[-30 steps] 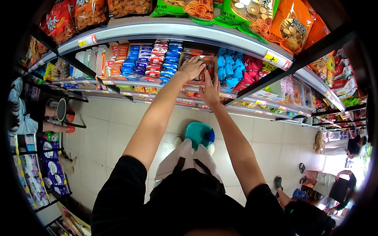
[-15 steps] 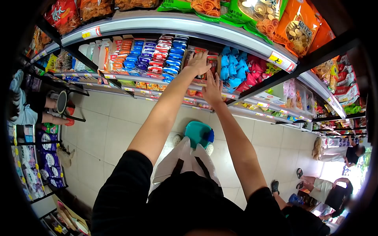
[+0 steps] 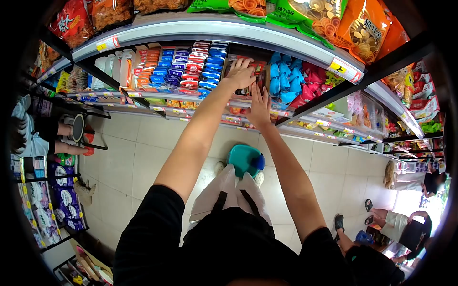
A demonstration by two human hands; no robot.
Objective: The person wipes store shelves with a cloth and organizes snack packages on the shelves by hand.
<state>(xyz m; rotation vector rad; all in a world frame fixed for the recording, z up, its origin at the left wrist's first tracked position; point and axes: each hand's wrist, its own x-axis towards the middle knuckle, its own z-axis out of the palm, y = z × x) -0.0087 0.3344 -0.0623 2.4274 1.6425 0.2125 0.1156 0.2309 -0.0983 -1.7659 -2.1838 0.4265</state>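
Observation:
My left hand (image 3: 240, 75) lies over a shelf compartment of small red and brown packets (image 3: 260, 71), fingers spread and reaching toward its back. Just to the right and nearer the shelf's front edge, my right hand (image 3: 259, 107) touches or hovers at the packets, its fingers extended. Neither palm shows, so anything beneath them is hidden. Left of my hands stand rows of blue packets (image 3: 213, 66) and red-and-white packets (image 3: 196, 66). Light blue twisted-top bags (image 3: 285, 80) and dark pink bags (image 3: 311, 83) lie to the right.
Large snack bags (image 3: 363, 31) fill the shelf above, behind its curved edge (image 3: 210, 32). A teal basin (image 3: 244, 159) with a blue item sits on the floor by my feet. One person (image 3: 36, 131) sits at the left; other people (image 3: 400, 229) are at the right.
My hands stay over the same compartment, with only small shifts of the fingers. The view has moved slightly.

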